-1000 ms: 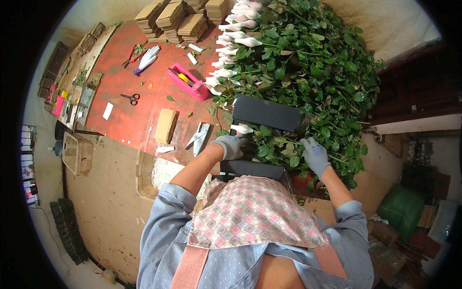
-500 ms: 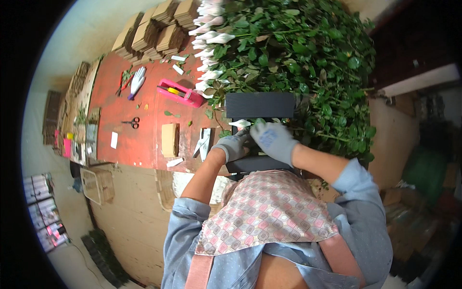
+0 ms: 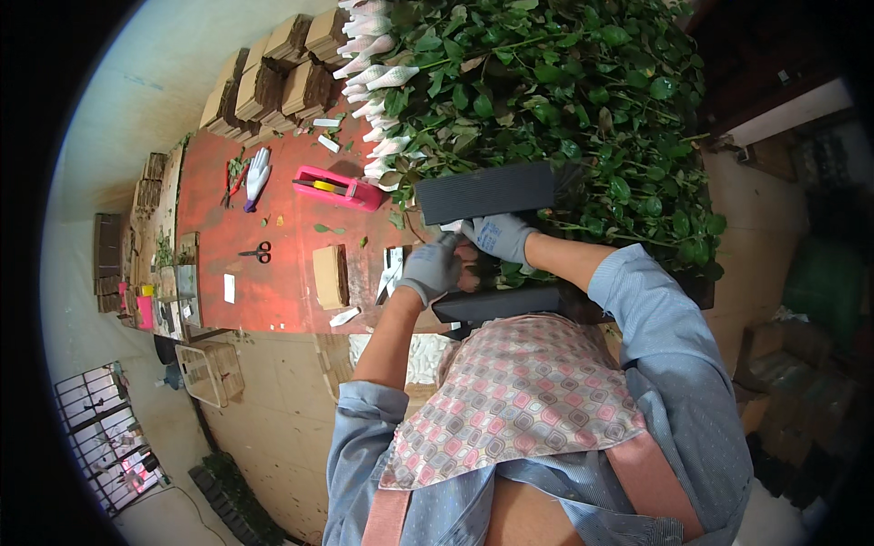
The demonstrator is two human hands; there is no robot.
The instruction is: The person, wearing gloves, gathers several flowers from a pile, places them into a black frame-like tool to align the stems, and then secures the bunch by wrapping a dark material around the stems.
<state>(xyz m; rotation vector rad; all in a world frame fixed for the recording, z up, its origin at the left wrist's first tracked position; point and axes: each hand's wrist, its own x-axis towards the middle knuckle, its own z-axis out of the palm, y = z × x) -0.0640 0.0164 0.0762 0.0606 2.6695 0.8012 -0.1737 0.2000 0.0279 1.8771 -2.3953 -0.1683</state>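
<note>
My left hand, in a grey glove, is curled at the left side of a dark stand, its fingertips partly hidden. Close by on the right, my gloved right hand has its fingers bent together at a white-netted flower bud, just under a ribbed black padded board. Beneath my left hand, something pinkish-brown shows but is too unclear to name. A second black padded board lies between my hands and my apron. Leafy stems are heaped beyond, their white-netted heads pointing left.
On the red table lie a pink tape dispenser, black scissors, a cardboard stack, a white-and-purple glove and red-handled pruners. Folded cardboard piles stand at the back left. A plastic crate is lower left.
My right hand has moved away from me and left, its fingers now at the netted bud. My left hand has shifted slightly the same way. The far padded board now sits tilted.
</note>
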